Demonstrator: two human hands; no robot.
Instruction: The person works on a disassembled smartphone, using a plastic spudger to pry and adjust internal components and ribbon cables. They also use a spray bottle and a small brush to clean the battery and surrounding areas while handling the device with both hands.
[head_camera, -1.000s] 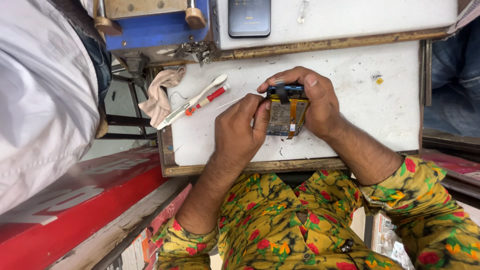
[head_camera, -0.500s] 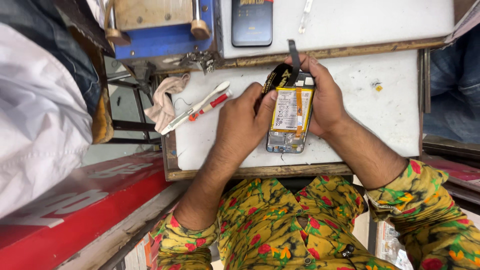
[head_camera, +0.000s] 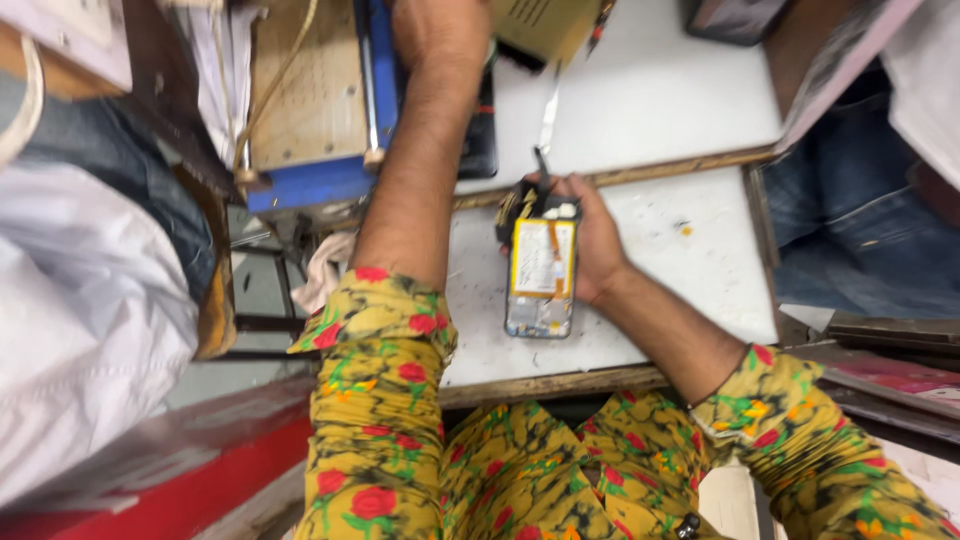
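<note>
Over the white bench (head_camera: 690, 290), my right hand (head_camera: 590, 240) grips an opened phone (head_camera: 541, 275), while my left hand (head_camera: 440, 30) reaches far forward, its grip hidden from me.

The opened phone (head_camera: 541, 275) lies in the right hand (head_camera: 590, 240), over the near board of the table (head_camera: 680, 290). The left hand (head_camera: 440, 28) is stretched to the far board, at a box (head_camera: 540, 25). Left of that arm sits a machine (head_camera: 310, 110), with a cloth (head_camera: 322, 275) below it. A second phone (head_camera: 735, 18) lies at the far edge.
</note>
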